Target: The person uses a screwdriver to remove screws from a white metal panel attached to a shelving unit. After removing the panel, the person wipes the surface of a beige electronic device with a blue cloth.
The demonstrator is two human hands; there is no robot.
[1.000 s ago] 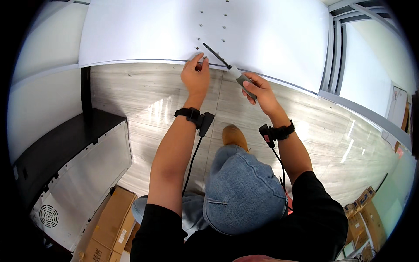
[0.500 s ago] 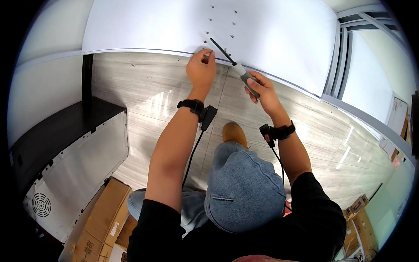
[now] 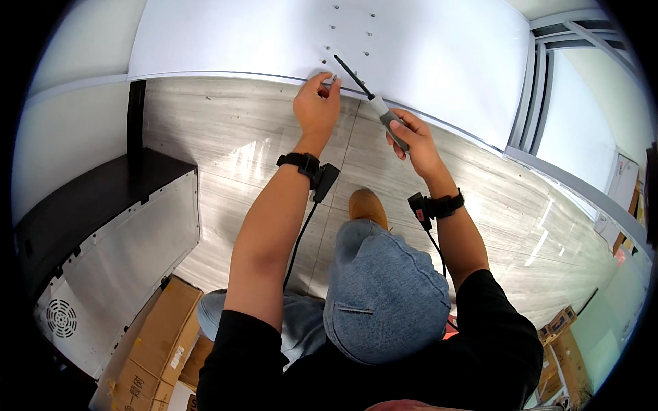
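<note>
The screwdriver with a grey grip and dark metal shaft (image 3: 377, 104) slants over the near edge of the smooth white flat panel (image 3: 439, 75), its tip beside the small round metal screws (image 3: 328, 48) standing there in two rows. The right hand (image 3: 415, 140) remains closed around the grip, as a second ago. The left hand (image 3: 317, 106) is at the panel's edge, thumb and forefinger bent toward each other; a tiny piece shows between them, but whether they grip it I cannot tell. The hands are apart. Panel and screws appear higher in the view than a second ago. Below lies the pale wood-grain tiled floor (image 3: 226, 137), with the tan rounded shoe (image 3: 367, 205) on it.
</note>
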